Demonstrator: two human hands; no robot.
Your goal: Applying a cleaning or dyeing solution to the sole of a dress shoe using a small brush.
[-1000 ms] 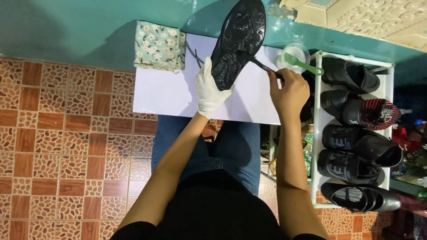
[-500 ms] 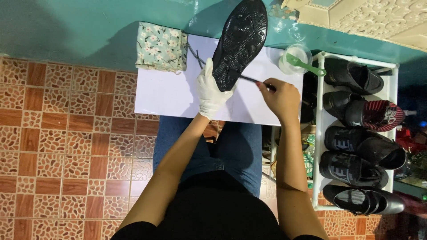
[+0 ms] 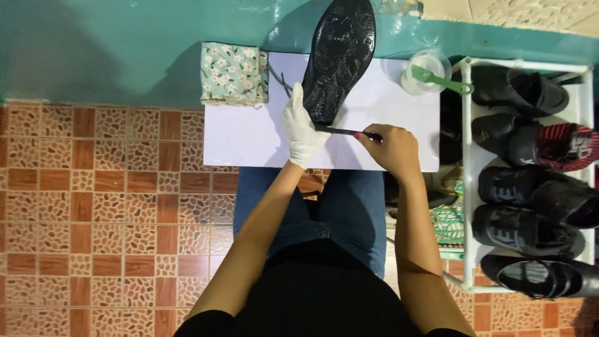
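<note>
Gloved left hand [image 3: 302, 128] grips the shoe [image 3: 337, 59], sole up.
Right hand [image 3: 393, 146] pinches a brush [image 3: 343, 131], pointing left at the heel.

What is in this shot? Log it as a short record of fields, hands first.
left hand: white-gloved left hand grips the heel end of a black shoe, sole up
right hand: bare right hand holds a thin dark tool, tip at the sole's heel edge
surface: white board across the lap
on board: floral cloth at the left corner; clear cup with green spoon at the right
beside: white rack of dark shoes
floor: brown patterned tiles
</note>
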